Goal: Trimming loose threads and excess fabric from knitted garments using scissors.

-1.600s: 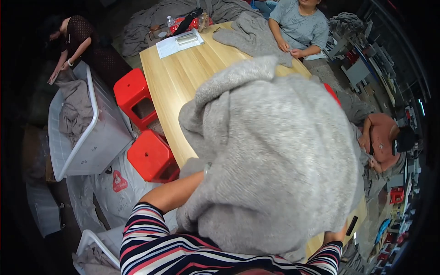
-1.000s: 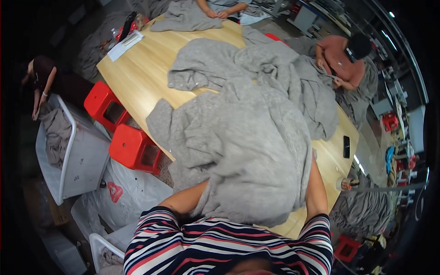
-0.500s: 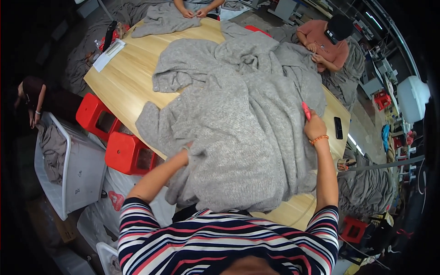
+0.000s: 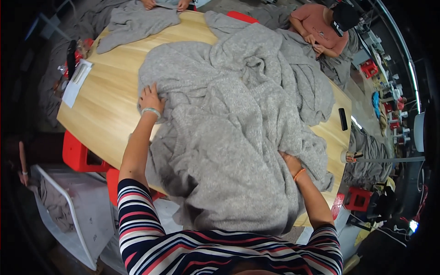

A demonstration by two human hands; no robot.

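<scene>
In the head view, a large grey knitted garment (image 4: 238,133) lies spread in heaps over most of a long pale wooden table (image 4: 105,110), its near hem hanging off the edge toward the person at six o'clock, which keeps the bulk within reach of both arms. The left hand (image 4: 150,98) rests at about ten o'clock from the cloth's middle, fingers spread wide and flat on the garment's left margin, seemingly pinning that edge against the wood so it does not slide; a pale bracelet (image 4: 150,111) sits at the wrist. The right hand (image 4: 289,161) lies at about four o'clock, pressed into a fold with its fingers buried in the knit, so whether it grips or only presses cannot be told; an orange band (image 4: 299,174) circles that wrist. A black phone (image 4: 343,119) lies on bare wood at three o'clock, apart from the cloth. At eleven o'clock a second grey garment (image 4: 133,23) is handled by another person's hands, and at one o'clock a person in a pink top (image 4: 316,23) works on more grey fabric. White papers (image 4: 77,82) sit at the table's nine o'clock end, and red stools (image 4: 80,156) stand below the table's left edge.
</scene>
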